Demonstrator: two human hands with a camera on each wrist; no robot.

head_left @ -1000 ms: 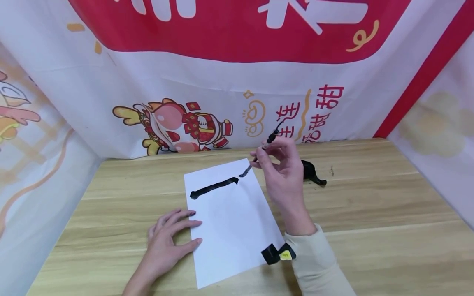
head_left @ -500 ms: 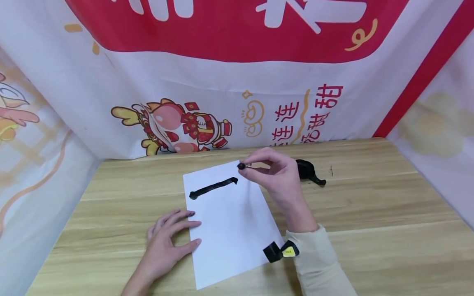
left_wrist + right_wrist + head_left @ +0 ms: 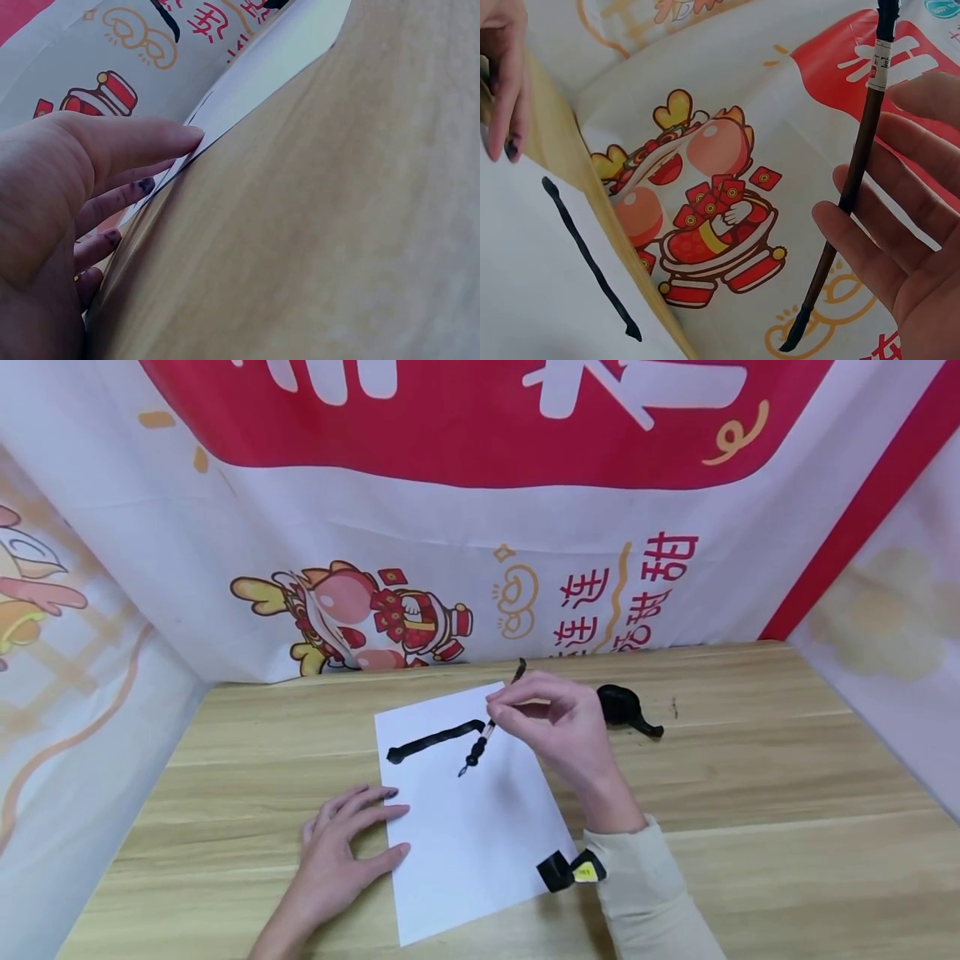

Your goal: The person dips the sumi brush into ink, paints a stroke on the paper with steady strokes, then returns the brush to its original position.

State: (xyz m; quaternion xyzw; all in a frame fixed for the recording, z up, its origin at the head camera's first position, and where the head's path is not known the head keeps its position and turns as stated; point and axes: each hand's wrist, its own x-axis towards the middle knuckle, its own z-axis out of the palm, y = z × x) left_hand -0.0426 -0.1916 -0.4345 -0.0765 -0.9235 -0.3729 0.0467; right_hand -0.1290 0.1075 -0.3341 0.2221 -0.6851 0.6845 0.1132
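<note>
My right hand (image 3: 562, 718) pinches a calligraphy brush (image 3: 477, 747) between thumb and fingers, above the upper right of a white sheet of paper (image 3: 472, 852). The brush's dark bristles (image 3: 799, 330) point away toward the backdrop, and its beaded end with a small loop leans back over the sheet. In the right wrist view a white label (image 3: 880, 64) shows on the handle. One thick black ink stroke (image 3: 435, 742) runs across the sheet's upper part. My left hand (image 3: 337, 856) rests spread at the sheet's left edge, fingertips on the paper; one finger (image 3: 144, 186) carries an ink smudge.
A black rounded object with a curved tail (image 3: 626, 708) lies on the wooden table (image 3: 750, 760) right of my right hand. A black camera block (image 3: 555, 871) sits at my right wrist, over the sheet's lower right corner. A printed cloth backdrop (image 3: 420, 518) stands behind the table.
The brush has turned over in my right hand: its bristles hung by the stroke's right end, and now the looped end points down toward me. My left hand stays in place.
</note>
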